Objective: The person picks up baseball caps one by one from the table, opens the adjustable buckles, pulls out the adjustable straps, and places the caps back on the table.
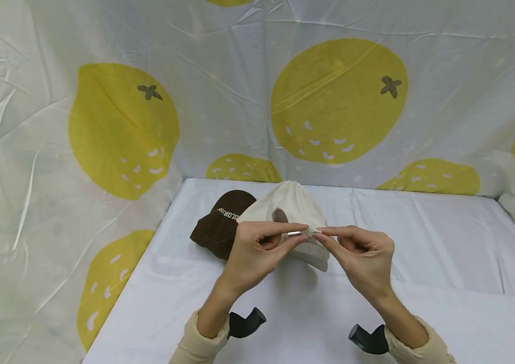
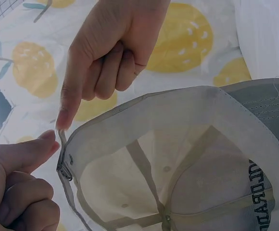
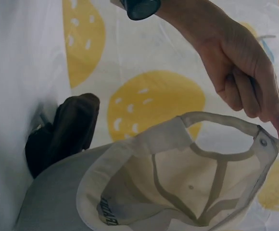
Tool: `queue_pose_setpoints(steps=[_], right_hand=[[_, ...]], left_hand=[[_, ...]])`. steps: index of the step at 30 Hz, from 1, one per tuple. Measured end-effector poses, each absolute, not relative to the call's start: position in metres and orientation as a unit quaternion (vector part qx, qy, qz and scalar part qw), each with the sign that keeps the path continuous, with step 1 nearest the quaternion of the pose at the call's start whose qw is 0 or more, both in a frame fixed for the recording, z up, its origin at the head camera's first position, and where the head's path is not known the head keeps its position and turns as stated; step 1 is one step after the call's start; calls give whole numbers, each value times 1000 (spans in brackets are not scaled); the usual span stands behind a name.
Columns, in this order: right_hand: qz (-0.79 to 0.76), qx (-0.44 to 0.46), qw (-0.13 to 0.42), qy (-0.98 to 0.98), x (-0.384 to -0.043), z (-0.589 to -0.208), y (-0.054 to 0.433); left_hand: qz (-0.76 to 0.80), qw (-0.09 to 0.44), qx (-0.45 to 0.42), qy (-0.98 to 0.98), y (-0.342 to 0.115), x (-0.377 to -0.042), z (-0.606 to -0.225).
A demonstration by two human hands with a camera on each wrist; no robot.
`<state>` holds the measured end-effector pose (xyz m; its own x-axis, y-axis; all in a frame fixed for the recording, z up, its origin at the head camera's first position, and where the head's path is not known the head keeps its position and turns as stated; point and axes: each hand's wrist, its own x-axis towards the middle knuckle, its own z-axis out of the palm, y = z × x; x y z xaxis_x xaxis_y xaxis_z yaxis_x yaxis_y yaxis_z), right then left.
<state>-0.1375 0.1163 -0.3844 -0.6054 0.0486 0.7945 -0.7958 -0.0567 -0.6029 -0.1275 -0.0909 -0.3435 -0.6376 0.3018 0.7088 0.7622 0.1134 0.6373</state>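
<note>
A cream baseball cap (image 1: 293, 199) hangs between both hands over the table, its inside and sweatband showing in the wrist views. My left hand (image 1: 254, 253) pinches the cap's back strap between thumb and forefinger, right beside a small metal buckle (image 1: 294, 233). From the other side, my right hand (image 1: 364, 255) pinches the pale strap end (image 1: 310, 231) with thumb and index finger. In the left wrist view the buckle (image 2: 65, 171) lies just below the left thumb. Other fingers of each hand are curled into the palm.
Behind the left hand, a dark brown cap (image 1: 225, 222) with white lettering sits on the white-covered table (image 1: 443, 242). A lemon-print curtain (image 1: 221, 101) closes off the back and left side. Black camera mounts (image 1: 248, 323) stick out from both wrists.
</note>
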Motion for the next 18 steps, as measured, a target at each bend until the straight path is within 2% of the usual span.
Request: queue_pose_setpoints(steps=[8,18], right_hand=[[657,316,310,-611,-136,-385,115],[681,284,285,-612,-133,-383,113]], left_hand=[[-535,239,-380,-716,-87,-130,-347],[-541,255,-367,-712,-81,-131,-352]])
